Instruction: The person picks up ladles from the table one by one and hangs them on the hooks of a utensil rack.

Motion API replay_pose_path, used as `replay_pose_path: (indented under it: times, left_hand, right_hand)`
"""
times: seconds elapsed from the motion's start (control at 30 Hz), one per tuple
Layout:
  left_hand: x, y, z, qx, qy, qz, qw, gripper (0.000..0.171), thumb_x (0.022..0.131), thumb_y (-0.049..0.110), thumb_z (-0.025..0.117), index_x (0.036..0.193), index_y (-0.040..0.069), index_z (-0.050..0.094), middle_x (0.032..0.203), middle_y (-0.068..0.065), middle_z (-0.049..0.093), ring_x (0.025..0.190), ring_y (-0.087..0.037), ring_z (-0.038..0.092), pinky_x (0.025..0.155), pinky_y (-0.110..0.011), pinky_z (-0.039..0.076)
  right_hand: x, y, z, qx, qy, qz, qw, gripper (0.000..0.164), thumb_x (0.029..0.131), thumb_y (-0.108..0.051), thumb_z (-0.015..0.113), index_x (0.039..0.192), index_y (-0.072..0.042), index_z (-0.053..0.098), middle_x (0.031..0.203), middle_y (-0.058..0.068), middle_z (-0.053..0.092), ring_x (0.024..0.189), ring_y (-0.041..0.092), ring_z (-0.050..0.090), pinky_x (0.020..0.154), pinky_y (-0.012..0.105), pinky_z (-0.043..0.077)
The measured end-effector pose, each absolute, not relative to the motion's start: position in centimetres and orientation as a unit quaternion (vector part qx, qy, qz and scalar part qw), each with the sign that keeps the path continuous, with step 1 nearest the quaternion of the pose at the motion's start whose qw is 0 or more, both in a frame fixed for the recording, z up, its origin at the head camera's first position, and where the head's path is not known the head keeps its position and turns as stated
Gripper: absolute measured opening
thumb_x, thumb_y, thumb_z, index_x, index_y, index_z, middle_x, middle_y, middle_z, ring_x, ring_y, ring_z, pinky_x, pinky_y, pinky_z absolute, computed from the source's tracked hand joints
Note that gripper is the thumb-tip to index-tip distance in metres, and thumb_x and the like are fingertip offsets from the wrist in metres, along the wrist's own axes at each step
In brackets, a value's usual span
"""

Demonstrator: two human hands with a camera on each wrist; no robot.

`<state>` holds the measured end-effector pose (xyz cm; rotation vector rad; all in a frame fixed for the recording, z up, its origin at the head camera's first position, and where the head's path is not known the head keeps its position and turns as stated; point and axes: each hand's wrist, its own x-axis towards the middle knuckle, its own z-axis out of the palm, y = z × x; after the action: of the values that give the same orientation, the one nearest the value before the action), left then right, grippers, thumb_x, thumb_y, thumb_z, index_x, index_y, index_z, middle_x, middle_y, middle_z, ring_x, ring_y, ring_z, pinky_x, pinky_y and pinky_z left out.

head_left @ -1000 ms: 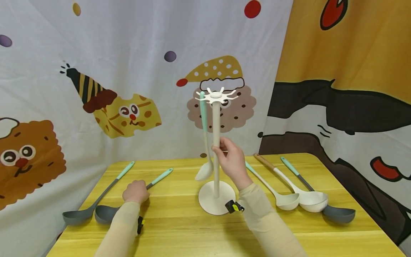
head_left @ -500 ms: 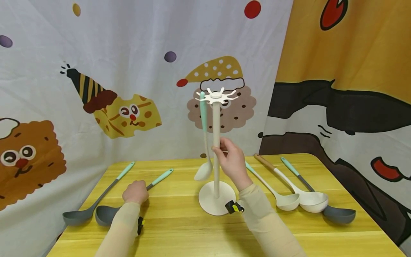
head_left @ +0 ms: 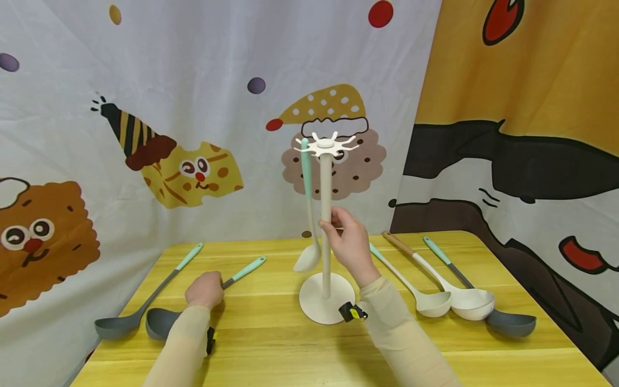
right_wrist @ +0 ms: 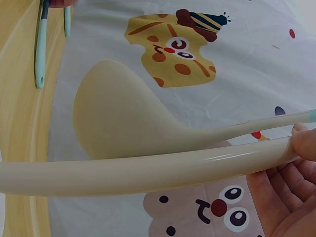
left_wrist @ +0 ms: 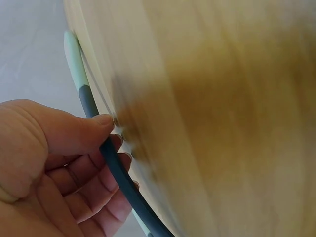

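Near the left of the table, my left hand (head_left: 205, 290) holds a dark grey ladle (head_left: 162, 323) with a mint handle. The left wrist view shows thumb and fingers pinching its grey shaft (left_wrist: 118, 170); the handle end slants up and away. At the middle stands a cream utensil stand (head_left: 326, 183) with a round base and a ring of hooks on top. My right hand (head_left: 353, 244) grips its pole (right_wrist: 148, 175) about halfway up. From a left hook hangs a cream ladle (head_left: 308, 259) with a mint handle, its bowl (right_wrist: 123, 113) just beside the pole.
Another grey ladle (head_left: 118, 327) lies at the far left. On the right lie a cream ladle (head_left: 432, 303), a white ladle (head_left: 471, 303) with a brown handle and a grey ladle (head_left: 511, 323), close together. A printed curtain (head_left: 217, 32) hangs behind the wooden table (head_left: 271, 355).
The grey ladle in my left hand has shifted slightly to the right. The hanging ladle sways very slightly. My right hand and the stand keep their place.
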<state>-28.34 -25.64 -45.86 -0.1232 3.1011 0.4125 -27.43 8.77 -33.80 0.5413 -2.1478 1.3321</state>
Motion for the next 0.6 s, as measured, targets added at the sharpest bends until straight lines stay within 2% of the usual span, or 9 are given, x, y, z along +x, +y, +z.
replay_pose_path:
  times: [0.3, 0.6]
  left_hand:
    - [-28.3, -25.3, -46.0, -0.026, 0.989, 0.142, -0.002, 0.010, 0.086, 0.002, 0.063, 0.094, 0.004, 0.068, 0.091, -0.013, 0.067, 0.081, -0.031, 0.063, 0.067, -0.050, 0.052]
    - [-28.3, -24.4, -45.5, -0.008, 0.986, 0.163, -0.033, 0.004, 0.087, 0.007, 0.069, 0.091, 0.006, 0.068, 0.084, -0.007, 0.065, 0.072, -0.025, 0.059, 0.065, -0.047, 0.051]
  right_hand:
    - [-27.5, 8.8, -33.9, 0.201, -0.800, 0.495, 0.273, 0.020, 0.096, -0.012, 0.067, 0.113, -0.002, 0.065, 0.096, 0.011, 0.066, 0.089, 0.025, 0.065, 0.076, 0.037, 0.058]
    - [-27.5, 8.8, -33.9, 0.197, -0.802, 0.495, 0.270, 0.019, 0.096, -0.012, 0.066, 0.113, -0.002, 0.064, 0.096, 0.011, 0.066, 0.089, 0.025, 0.065, 0.077, 0.037, 0.058]
